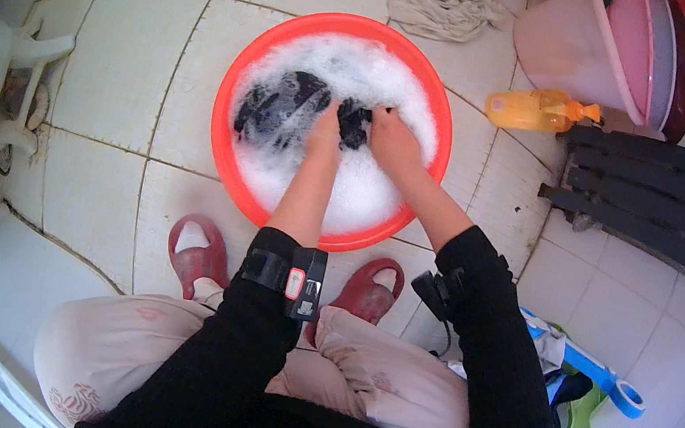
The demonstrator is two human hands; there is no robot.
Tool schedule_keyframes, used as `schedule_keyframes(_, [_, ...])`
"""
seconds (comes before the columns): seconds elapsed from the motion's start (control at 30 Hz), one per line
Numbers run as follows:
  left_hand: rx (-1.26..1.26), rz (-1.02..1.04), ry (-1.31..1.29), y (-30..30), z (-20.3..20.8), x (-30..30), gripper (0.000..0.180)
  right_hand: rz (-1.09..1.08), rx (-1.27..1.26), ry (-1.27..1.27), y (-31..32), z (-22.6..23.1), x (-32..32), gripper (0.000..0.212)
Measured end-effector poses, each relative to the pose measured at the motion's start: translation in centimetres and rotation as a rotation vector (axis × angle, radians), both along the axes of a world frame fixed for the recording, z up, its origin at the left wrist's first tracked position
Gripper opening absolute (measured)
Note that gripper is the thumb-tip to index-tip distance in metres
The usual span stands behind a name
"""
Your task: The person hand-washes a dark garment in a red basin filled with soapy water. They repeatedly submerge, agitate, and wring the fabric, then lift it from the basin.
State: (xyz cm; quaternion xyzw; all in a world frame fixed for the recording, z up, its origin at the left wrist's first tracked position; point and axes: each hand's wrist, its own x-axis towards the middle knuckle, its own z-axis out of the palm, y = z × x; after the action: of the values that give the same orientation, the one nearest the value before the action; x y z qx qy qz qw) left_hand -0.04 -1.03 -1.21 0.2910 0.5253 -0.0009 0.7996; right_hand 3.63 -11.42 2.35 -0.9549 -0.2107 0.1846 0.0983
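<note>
A round red basin [222, 155] full of white suds [364, 191] stands on the tiled floor in front of me. Dark wet cloth [279, 105], likely a garment, lies half sunk in the foam at the basin's left. Part of it stretches between my hands near the middle. My left hand [325, 131] grips one side of this dark cloth, its fingers partly hidden by foam and fabric. On the other side my right hand [394, 142] is closed on the same cloth, knuckles up. Both wrists are over the suds.
An orange bottle [529, 109] lies right of the basin, near a pink bucket [567, 43] and a dark slatted stool [649, 200]. A beige rag [447, 7] is on the floor beyond. Red slippers [199, 259] are on my feet.
</note>
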Motion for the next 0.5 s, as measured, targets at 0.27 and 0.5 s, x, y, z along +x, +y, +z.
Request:
schedule_keyframes(0.27, [-0.267, 0.142, -0.371, 1.6, 1.5, 0.6, 0.030, 0.016, 0.511, 0.025, 0.3, 8.8, -0.8, 0.032])
schedule_keyframes(0.5, [-0.381, 0.166, -0.633, -0.3, 2.2, -0.1, 0.034, -0.155, 0.661, 0.085, 1.2, 8.3, -0.3, 0.035])
